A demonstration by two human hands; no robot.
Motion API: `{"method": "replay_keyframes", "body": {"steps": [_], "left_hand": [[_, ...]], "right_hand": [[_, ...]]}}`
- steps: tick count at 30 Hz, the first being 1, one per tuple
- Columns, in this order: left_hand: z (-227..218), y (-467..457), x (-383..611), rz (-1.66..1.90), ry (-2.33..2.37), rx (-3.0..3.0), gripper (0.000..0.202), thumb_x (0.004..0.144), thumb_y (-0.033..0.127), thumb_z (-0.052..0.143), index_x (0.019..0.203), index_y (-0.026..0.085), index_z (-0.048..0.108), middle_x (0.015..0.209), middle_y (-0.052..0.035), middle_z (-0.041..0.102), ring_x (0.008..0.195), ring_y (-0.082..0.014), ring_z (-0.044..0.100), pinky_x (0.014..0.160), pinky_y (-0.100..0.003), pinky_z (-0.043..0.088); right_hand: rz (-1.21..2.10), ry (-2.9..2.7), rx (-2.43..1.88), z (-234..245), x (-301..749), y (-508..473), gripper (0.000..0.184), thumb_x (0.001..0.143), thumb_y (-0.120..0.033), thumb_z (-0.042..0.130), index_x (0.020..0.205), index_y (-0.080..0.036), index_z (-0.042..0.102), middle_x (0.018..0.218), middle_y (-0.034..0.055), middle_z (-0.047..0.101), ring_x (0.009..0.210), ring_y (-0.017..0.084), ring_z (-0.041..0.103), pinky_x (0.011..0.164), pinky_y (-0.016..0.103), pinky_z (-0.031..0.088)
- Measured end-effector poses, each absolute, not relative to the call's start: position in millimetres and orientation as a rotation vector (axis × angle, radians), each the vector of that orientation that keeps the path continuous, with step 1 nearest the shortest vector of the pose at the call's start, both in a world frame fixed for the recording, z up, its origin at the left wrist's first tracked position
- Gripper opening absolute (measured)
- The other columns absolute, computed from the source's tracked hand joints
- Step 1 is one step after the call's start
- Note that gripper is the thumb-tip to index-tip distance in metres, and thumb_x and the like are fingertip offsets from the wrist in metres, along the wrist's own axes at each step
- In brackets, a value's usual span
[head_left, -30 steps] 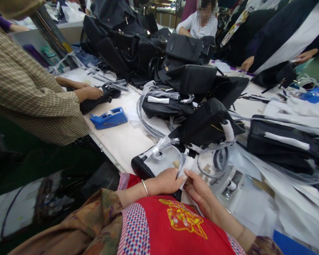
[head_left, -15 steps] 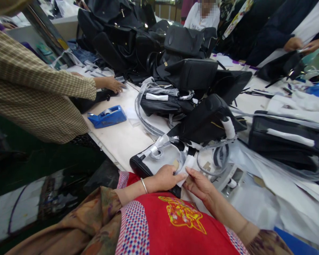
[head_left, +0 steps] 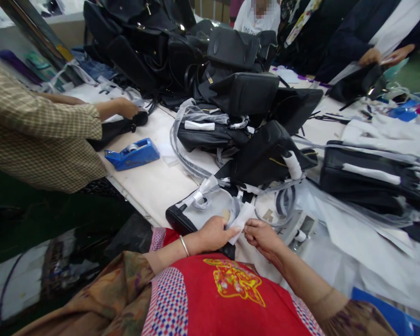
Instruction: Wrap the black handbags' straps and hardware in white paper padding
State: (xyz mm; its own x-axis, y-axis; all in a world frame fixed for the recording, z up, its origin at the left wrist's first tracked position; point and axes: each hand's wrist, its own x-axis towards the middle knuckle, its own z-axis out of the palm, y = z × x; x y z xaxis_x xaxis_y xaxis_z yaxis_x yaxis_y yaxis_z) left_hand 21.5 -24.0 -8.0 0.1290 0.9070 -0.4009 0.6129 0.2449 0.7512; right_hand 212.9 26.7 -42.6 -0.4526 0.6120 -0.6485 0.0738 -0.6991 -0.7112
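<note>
My left hand (head_left: 214, 232) and my right hand (head_left: 262, 234) meet at the near table edge, both pinching a small white paper strip (head_left: 241, 220). The strip lies against a black handbag (head_left: 199, 211) whose front and handle are covered in white wrapping. My left wrist wears a thin bangle. Fingers of both hands are curled on the paper.
A blue tape dispenser (head_left: 132, 153) sits on the white table (head_left: 157, 179) to the left. A person in a checked sleeve (head_left: 45, 133) handles a black item nearby. Several black bags (head_left: 245, 93) pile up in the middle and back. White sheets (head_left: 364, 247) cover the right side.
My right hand's fingers have closed into a tighter pinch on the strip. The person on the left reached forward across the table, then drew the hand back onto the black item.
</note>
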Motion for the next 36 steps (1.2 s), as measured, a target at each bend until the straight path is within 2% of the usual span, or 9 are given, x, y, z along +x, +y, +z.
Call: {"method": "replay_keyframes", "body": {"steps": [11,16,18,21,23,25,29,33,36], "left_hand": [[-8.4,-24.3,21.3,0.394,1.624,1.421,0.054,0.083,0.063,0.052,0.059,0.014,0.058,0.052,0.0022,0.043,0.052,-0.0103,0.037,0.048,-0.027,0.021],[-9.5,-22.5,23.9,0.376,1.679,1.511,0.054,0.084,0.062,0.050,0.059,0.015,0.058,0.051,0.0022,0.041,0.052,-0.0105,0.036,0.050,-0.028,0.020],[-9.7,-21.4,25.2,0.374,1.708,1.548,0.053,0.085,0.061,0.050,0.058,0.015,0.058,0.051,0.0023,0.040,0.052,-0.0107,0.035,0.051,-0.028,0.019],[-10.0,-20.2,27.1,0.378,1.746,1.589,0.053,0.086,0.060,0.050,0.058,0.016,0.058,0.051,0.0015,0.041,0.052,-0.0116,0.034,0.052,-0.029,0.019],[-10.2,-19.6,28.3,0.364,1.753,1.598,0.052,0.086,0.059,0.050,0.058,0.016,0.059,0.050,0.0008,0.042,0.052,-0.0124,0.035,0.052,-0.030,0.018],[-10.4,-19.1,29.9,0.337,1.763,1.599,0.051,0.086,0.059,0.052,0.060,0.016,0.060,0.051,-0.0002,0.045,0.052,-0.0130,0.038,0.052,-0.030,0.019],[-10.6,-19.5,32.8,0.312,1.782,1.593,0.048,0.087,0.057,0.051,0.068,0.015,0.066,0.056,-0.0027,0.054,0.052,-0.0143,0.046,0.052,-0.030,0.021],[-9.9,-21.5,32.5,0.329,1.747,1.598,0.044,0.089,0.055,0.049,0.083,0.016,0.070,0.065,-0.0041,0.063,0.059,-0.0163,0.055,0.053,-0.028,0.026],[-9.1,-22.6,31.4,0.301,1.739,1.609,0.041,0.088,0.054,0.051,0.087,0.017,0.071,0.070,-0.0047,0.067,0.064,-0.0181,0.060,0.054,-0.027,0.031]], "right_hand": [[2.318,-0.964,-1.147,-67.7,208.7,25.8,0.023,0.063,-0.029,0.077,0.071,-0.016,0.060,0.047,-0.0076,0.039,0.043,0.004,0.028,0.043,0.020,0.014],[2.259,-1.124,-1.176,-68.5,208.0,28.3,0.021,0.067,-0.034,0.072,0.069,-0.017,0.059,0.044,-0.0073,0.039,0.041,0.006,0.028,0.043,0.022,0.016],[2.126,-1.406,-1.292,-59.8,213.1,34.0,0.018,0.071,-0.033,0.067,0.066,-0.018,0.059,0.045,-0.0055,0.043,0.041,0.008,0.032,0.044,0.023,0.021],[1.684,-2.018,-1.391,-30.5,226.8,42.9,0.012,0.073,-0.028,0.064,0.065,-0.019,0.065,0.058,0.0016,0.060,0.053,0.014,0.049,0.054,0.027,0.034],[1.408,-2.266,-1.372,-2.8,233.4,48.0,0.014,0.077,-0.028,0.064,0.066,-0.021,0.069,0.066,0.0037,0.066,0.062,0.017,0.055,0.060,0.029,0.036],[1.320,-2.291,-1.353,23.9,230.8,53.5,0.019,0.082,-0.032,0.061,0.069,-0.022,0.070,0.064,0.0028,0.065,0.061,0.017,0.055,0.059,0.029,0.035],[1.526,-2.131,-1.243,47.3,192.0,68.2,0.017,0.084,-0.029,0.058,0.084,-0.019,0.071,0.062,0.0007,0.064,0.055,0.014,0.052,0.053,0.026,0.034],[1.859,-2.220,-1.288,33.9,150.4,81.7,0.025,0.085,-0.025,0.051,0.063,-0.016,0.061,0.053,-0.0005,0.057,0.044,0.008,0.045,0.044,0.021,0.031],[2.076,-2.182,-1.403,22.9,143.0,87.5,0.027,0.084,-0.026,0.050,0.060,-0.016,0.057,0.046,-0.0023,0.050,0.036,0.007,0.039,0.036,0.021,0.028]]}}
